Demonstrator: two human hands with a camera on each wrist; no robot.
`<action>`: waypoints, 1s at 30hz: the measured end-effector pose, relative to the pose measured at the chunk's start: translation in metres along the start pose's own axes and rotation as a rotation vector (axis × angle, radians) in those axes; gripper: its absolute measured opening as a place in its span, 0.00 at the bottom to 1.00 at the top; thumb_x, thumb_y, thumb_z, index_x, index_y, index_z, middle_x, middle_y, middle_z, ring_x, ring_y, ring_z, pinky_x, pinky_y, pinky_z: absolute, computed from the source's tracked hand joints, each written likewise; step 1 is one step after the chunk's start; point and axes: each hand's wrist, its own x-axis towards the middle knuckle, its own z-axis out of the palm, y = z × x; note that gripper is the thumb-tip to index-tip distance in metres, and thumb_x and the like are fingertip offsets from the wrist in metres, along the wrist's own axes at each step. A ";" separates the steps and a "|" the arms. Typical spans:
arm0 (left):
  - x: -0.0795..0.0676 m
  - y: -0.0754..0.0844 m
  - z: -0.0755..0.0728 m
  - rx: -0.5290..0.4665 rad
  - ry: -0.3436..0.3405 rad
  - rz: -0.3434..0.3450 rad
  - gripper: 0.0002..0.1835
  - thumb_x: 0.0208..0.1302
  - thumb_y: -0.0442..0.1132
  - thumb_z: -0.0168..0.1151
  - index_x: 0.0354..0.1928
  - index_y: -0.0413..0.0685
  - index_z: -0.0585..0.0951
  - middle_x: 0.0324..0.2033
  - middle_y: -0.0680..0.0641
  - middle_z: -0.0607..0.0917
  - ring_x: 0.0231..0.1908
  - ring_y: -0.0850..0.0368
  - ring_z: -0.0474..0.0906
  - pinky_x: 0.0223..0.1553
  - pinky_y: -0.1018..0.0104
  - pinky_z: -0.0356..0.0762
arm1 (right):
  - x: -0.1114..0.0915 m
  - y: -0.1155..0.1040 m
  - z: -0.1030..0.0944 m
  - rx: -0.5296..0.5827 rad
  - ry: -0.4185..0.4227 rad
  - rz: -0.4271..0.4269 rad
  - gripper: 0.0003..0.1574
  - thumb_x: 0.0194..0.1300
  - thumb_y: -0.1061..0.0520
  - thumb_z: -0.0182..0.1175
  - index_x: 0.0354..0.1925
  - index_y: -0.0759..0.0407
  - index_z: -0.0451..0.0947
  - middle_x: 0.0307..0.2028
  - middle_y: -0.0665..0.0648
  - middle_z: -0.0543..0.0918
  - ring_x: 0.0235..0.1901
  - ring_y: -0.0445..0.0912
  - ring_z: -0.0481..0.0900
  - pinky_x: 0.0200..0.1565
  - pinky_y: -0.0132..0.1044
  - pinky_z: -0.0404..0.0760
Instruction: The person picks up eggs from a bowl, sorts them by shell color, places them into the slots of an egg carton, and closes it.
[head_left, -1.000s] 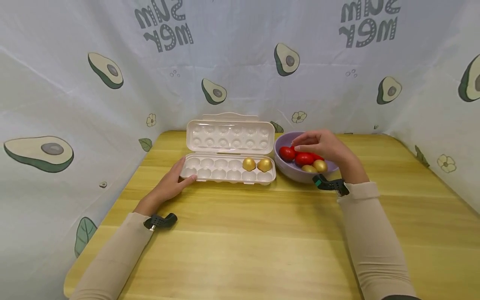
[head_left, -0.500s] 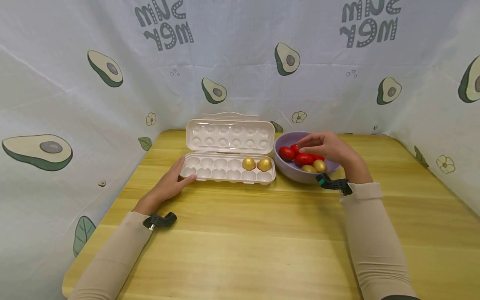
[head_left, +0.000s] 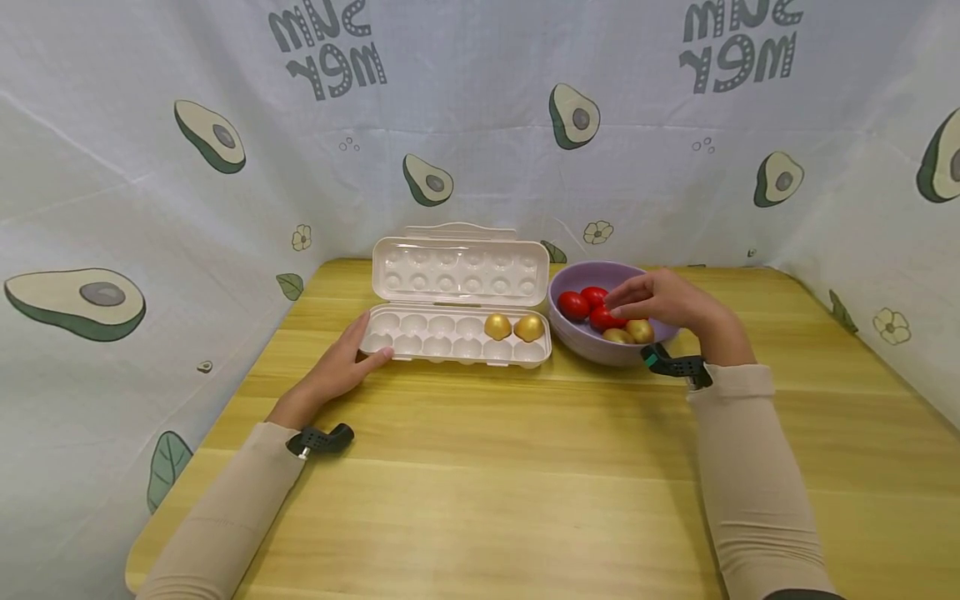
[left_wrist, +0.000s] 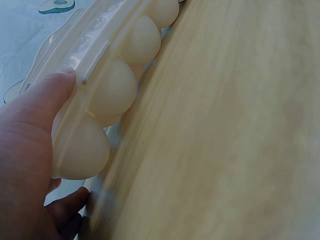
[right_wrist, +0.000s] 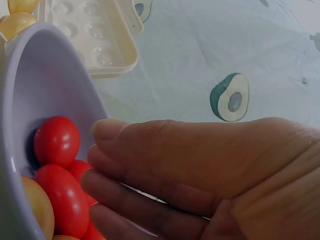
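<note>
A cream egg box (head_left: 438, 346) lies with its lid up at the back of the table. Two gold eggs (head_left: 498, 327) sit side by side in its back row, at the right end. My left hand (head_left: 337, 367) holds the box's left end; in the left wrist view its thumb (left_wrist: 55, 90) presses the front rim. Right of the box stands a lilac bowl (head_left: 588, 346) with red eggs (head_left: 573, 306) and gold eggs (head_left: 640, 331). Over the bowl's right side my right hand (head_left: 671, 298) hovers, fingers slightly bent, close to the red eggs and holding nothing visible.
The raised lid (head_left: 461, 271) leans back toward a white curtain (head_left: 480, 125) printed with avocados. The wooden table (head_left: 480, 483) stretches in front of box and bowl. Each wrist wears a black camera mount (head_left: 322, 440).
My right hand has shifted right and slightly toward the front over the bowl, uncovering more of the red eggs. My left hand and the egg box have stayed in place.
</note>
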 end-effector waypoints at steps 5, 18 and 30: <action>0.001 0.000 0.000 -0.002 -0.004 -0.002 0.51 0.67 0.61 0.54 0.76 0.41 0.41 0.75 0.39 0.45 0.73 0.42 0.42 0.70 0.44 0.43 | -0.001 0.004 0.000 0.003 -0.049 0.029 0.24 0.64 0.51 0.64 0.54 0.62 0.80 0.48 0.58 0.84 0.48 0.52 0.76 0.48 0.40 0.77; 0.001 0.001 0.000 0.002 -0.009 -0.008 0.51 0.67 0.62 0.54 0.76 0.42 0.40 0.75 0.39 0.45 0.73 0.42 0.42 0.71 0.44 0.43 | 0.001 0.004 0.004 0.057 -0.126 0.117 0.23 0.65 0.56 0.63 0.53 0.71 0.78 0.40 0.63 0.85 0.37 0.54 0.81 0.43 0.46 0.83; 0.002 0.000 -0.001 0.004 -0.004 -0.004 0.50 0.67 0.61 0.55 0.76 0.41 0.41 0.75 0.40 0.45 0.73 0.43 0.42 0.71 0.44 0.43 | 0.009 0.003 0.011 0.012 -0.141 0.116 0.21 0.64 0.51 0.65 0.46 0.68 0.83 0.32 0.60 0.84 0.33 0.52 0.81 0.41 0.44 0.83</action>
